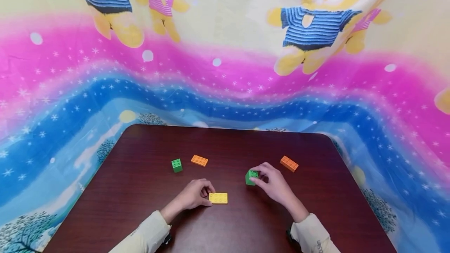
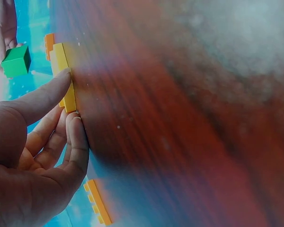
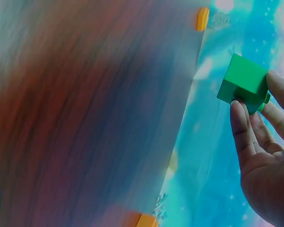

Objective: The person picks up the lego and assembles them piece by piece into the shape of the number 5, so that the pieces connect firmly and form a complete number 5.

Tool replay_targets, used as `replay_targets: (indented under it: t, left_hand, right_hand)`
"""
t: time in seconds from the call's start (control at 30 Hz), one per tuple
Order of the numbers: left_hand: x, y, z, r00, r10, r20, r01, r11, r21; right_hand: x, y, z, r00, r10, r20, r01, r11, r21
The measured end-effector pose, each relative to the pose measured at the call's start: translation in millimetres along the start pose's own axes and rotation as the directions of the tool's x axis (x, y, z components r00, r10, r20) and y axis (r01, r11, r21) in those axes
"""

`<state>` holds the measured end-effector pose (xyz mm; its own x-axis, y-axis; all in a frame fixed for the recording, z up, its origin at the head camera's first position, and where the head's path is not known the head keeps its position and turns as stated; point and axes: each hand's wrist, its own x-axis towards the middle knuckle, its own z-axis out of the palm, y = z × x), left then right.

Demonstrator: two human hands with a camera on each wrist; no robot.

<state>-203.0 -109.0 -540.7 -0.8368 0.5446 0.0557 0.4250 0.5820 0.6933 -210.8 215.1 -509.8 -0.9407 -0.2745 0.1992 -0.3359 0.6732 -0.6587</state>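
The left hand (image 1: 195,194) has the yellow brick (image 1: 218,198) between thumb and fingers at its left end, the thumb against the near side. Gripping only that end leaves most of the studded top uncovered, probably also steadying the brick. It appears to lie flat on the table (image 1: 274,229), though the left wrist view is too hazy to settle whether it rests fully there.

The right hand (image 1: 274,184) pinches a green block (image 1: 249,179) by its sides, a narrow, fingertip hold that seems meant to leave the underside free. Both wrist views show that block against the curtain (image 3: 217,156), raised off the table, studs up.

Well apart from the yellow brick, a second green block (image 1: 177,165) sits just beside the left orange brick (image 1: 199,161); the right orange brick (image 1: 290,163) lies beyond the right hand. These three are untouched, leaving room for both hands.
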Motion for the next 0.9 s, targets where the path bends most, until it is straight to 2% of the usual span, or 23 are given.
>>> replay_targets:
  t: [0.3, 0.6, 0.9]
  left_hand:
    - [-1.8, 1.2, -0.9, 1.000, -0.002, -0.010, 0.002, 1.000, -0.004]
    - [-0.4, 1.3, -0.4, 1.000, 0.004, -0.007, -0.004, 1.000, -0.014]
    - [0.3, 0.4, 0.2, 1.000, 0.004, -0.009, -0.004, 1.000, -0.016]
  right_hand:
    - [-3.9, -24, 18, 0.997, -0.028, 0.074, 0.026, 0.999, 0.022]
    - [-4.6, -35, 36, 0.985, -0.080, 0.152, 0.078, 0.997, 0.023]
    - [-4.7, -44, 46, 0.976, -0.087, 0.201, 0.079, 0.996, 0.047]
